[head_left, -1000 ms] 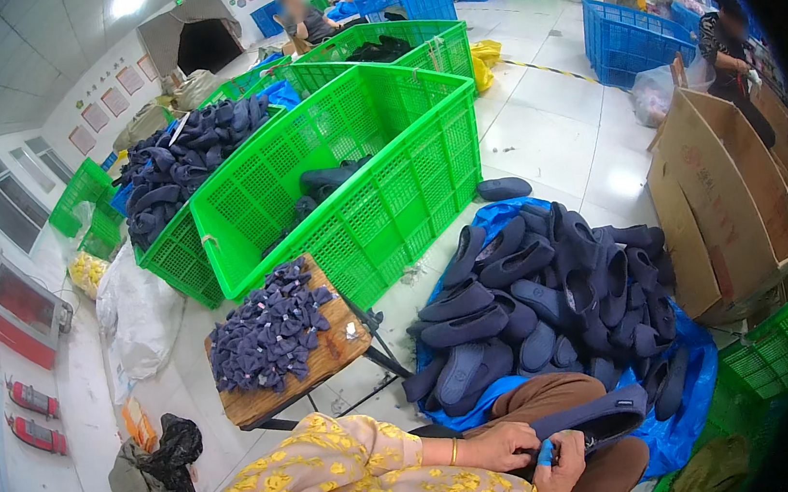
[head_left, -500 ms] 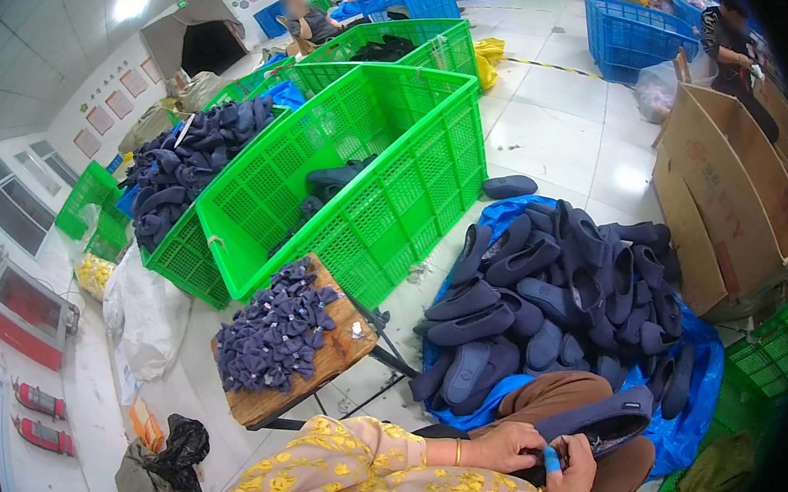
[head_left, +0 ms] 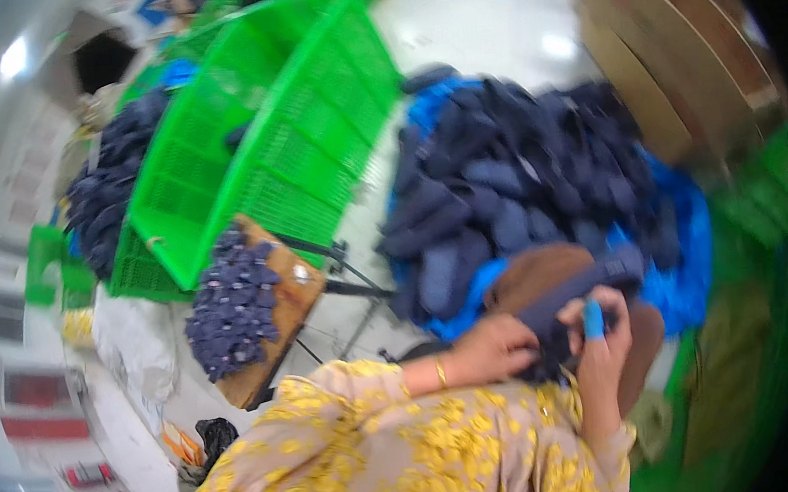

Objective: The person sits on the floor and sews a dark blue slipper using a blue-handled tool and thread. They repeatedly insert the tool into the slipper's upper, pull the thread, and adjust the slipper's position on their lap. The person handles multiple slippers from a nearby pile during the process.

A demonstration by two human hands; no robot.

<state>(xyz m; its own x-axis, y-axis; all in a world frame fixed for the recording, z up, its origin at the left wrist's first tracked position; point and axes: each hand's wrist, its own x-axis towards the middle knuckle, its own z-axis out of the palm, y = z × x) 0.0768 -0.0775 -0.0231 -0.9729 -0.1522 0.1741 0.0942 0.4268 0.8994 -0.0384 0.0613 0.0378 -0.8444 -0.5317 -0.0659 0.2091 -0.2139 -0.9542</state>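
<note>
A navy fabric shoe (head_left: 570, 296) lies across my brown-trousered lap, its near end between my hands. My left hand (head_left: 495, 349), with a yellow bangle at the wrist, is closed on that near end from the left. Just above the shoe's right side, my right hand (head_left: 603, 327) has its fingers drawn together in a pinch; a blue cover wraps one digit. Blur hides whatever is in that pinch. Left of me, a pile of small navy fabric bows (head_left: 231, 308) covers most of a wooden stool top (head_left: 293, 279).
Many navy shoes (head_left: 504, 185) are heaped on blue sheeting (head_left: 691, 246) in front of me. Green plastic crates (head_left: 303, 130) stand beyond the stool, one piled with dark shoes (head_left: 119, 180). An open cardboard box (head_left: 646, 71) is at the far right.
The whole view has tilted and blurred. My right hand has lifted up and away from my left hand, which stays by the shoe's near end.
</note>
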